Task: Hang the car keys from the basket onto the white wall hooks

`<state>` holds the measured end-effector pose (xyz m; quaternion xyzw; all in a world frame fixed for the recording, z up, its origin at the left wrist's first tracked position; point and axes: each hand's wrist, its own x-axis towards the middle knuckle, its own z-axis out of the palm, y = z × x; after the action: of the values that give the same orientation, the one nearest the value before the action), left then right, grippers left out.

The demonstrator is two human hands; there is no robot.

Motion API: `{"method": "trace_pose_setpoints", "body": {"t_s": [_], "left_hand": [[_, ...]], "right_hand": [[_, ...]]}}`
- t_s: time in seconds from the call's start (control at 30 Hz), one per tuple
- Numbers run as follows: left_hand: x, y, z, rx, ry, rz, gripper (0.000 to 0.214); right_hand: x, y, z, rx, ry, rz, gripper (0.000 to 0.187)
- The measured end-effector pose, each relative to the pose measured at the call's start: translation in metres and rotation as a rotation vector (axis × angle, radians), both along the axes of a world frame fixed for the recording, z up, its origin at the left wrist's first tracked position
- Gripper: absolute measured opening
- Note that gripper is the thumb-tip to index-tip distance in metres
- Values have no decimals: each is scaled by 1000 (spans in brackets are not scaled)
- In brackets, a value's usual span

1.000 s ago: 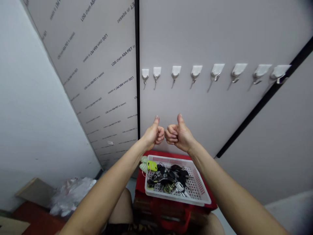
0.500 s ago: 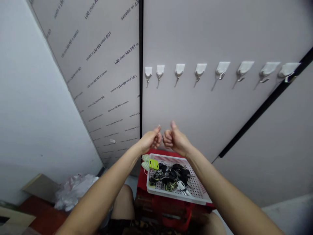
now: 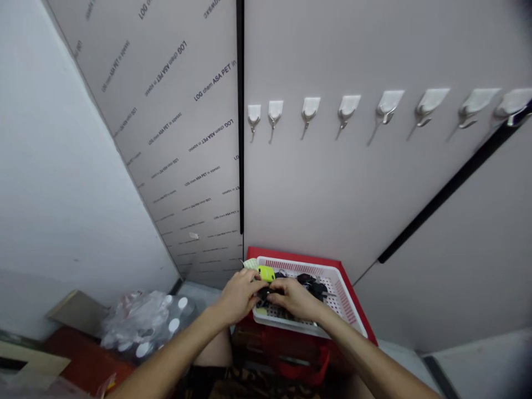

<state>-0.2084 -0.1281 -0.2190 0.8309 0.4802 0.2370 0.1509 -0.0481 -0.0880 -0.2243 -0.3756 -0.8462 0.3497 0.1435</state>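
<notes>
A white plastic basket (image 3: 347, 302) holds a pile of keys (image 3: 311, 284), many with black heads. Over its left half, my left hand (image 3: 241, 293) has its fingers curled onto a dark key (image 3: 266, 292). From the other side my right hand (image 3: 296, 299) meets it, thumb and fingers closed round the same dark bunch. The fingers partly hide what they hold. Right behind my left fingertips lies a lime-yellow key fob (image 3: 266, 273), with a pale green patterned charm (image 3: 250, 264) at the basket's rim.
The basket stands on a red stool or box (image 3: 344, 271) against grey cabinet doors. A row of several white adhesive hooks (image 3: 311, 108) runs across the door above. At lower left are bagged bottles (image 3: 145, 321) and a cardboard piece (image 3: 77, 311).
Both hands, earlier loosely fisted with thumbs up above the basket's back edge, have come down into the basket and taken hold among the keys. The view has shifted slightly.
</notes>
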Motion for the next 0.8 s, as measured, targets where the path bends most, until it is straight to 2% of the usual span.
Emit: {"method": "trace_pose_setpoints", "body": {"t_s": [0.13, 0.23, 0.4, 0.5, 0.63, 0.8], "left_hand": [[12, 7, 9, 1, -69, 42, 24], [15, 16, 20, -84, -238, 79, 16], [18, 30, 45, -294, -646, 76, 22], [23, 37, 63, -330, -855, 84, 24], [25, 48, 93, -339, -1109, 99, 28], [10, 67, 131, -228, -1319, 69, 30]], "right_hand": [[6, 2, 23, -318, 127, -11, 15], [15, 8, 45, -405, 177, -108, 10], [26, 25, 91, -293, 404, -295, 16], [21, 32, 121, -210, 584, -302, 18], [-3, 40, 160, -25, 722, -285, 14], [-47, 62, 204, 104, 820, -247, 16]]}}
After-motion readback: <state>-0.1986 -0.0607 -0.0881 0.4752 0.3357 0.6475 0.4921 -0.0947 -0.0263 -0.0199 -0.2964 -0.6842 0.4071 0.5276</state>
